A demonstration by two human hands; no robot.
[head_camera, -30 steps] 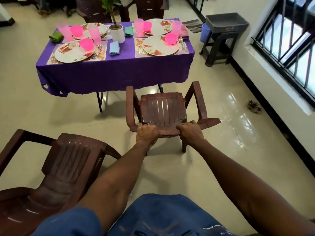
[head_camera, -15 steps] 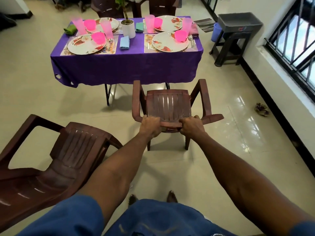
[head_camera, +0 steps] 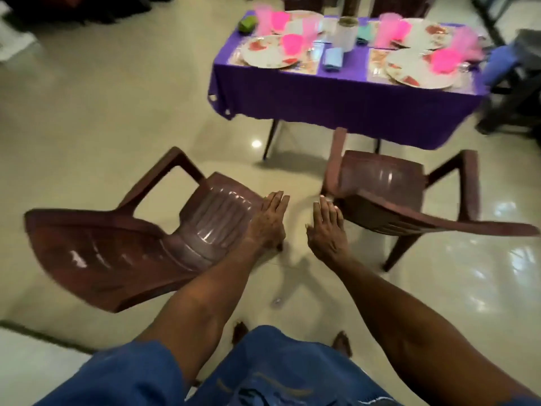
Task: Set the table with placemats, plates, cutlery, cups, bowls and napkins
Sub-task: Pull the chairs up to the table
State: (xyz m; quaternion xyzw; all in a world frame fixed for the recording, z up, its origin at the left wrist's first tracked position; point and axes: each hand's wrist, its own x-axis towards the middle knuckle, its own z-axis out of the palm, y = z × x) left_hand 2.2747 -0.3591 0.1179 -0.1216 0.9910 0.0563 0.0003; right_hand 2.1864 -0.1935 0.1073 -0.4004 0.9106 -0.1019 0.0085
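Both hands extend with fingers straight and slightly spread, gripping nothing. The left hand (head_camera: pixel 268 221) lies against the near edge of the left brown moulded-plastic armchair (head_camera: pixel 164 230); whether it presses or merely overlaps it cannot be told. The right hand (head_camera: pixel 325 227) points at the corner of the right brown plastic armchair (head_camera: pixel 389 197), fingertips just beside it, contact uncertain. Such chairs are probably light, stiff and smooth; the backrest top rail or an armrest offers the surest hold. Beyond them, the table under a purple cloth (head_camera: pixel 345 95) bears patterned plates (head_camera: pixel 263 54), pink plastic cups (head_camera: pixel 292 43), placemats and folded napkins (head_camera: pixel 333 58), seemingly fully laid; blur hides the cutlery.
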